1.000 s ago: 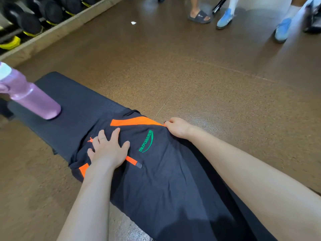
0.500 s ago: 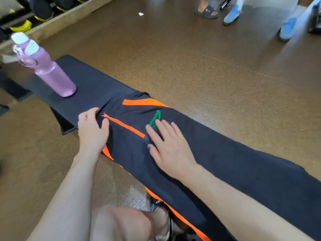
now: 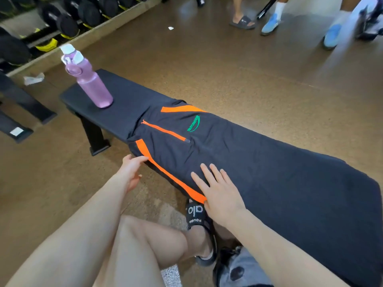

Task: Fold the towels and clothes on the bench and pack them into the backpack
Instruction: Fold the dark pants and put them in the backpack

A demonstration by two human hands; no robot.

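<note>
A pair of dark navy trousers (image 3: 259, 162) with orange stripes, an orange zip and a green logo lies stretched along the black bench (image 3: 122, 100). My right hand (image 3: 219, 189) rests flat on the cloth near the bench's front edge, fingers straight and spread. My left hand (image 3: 131, 168) is off the bench's front side, its fingertips touching the orange-striped edge of the trousers where it hangs over. A grey bag-like thing (image 3: 238, 268) sits on the floor at the bottom of the view; I cannot tell if it is the backpack.
A pink water bottle (image 3: 89, 79) stands upright at the bench's far left end. My knee and black sandal (image 3: 195, 212) are under the front edge. Dumbbell racks (image 3: 62, 23) line the back left. Other people's feet (image 3: 269, 23) stand at the back right.
My left hand has come off the top of the trousers to their hanging front edge. My right hand has slid toward me along the cloth. The trousers now lie flatter.
</note>
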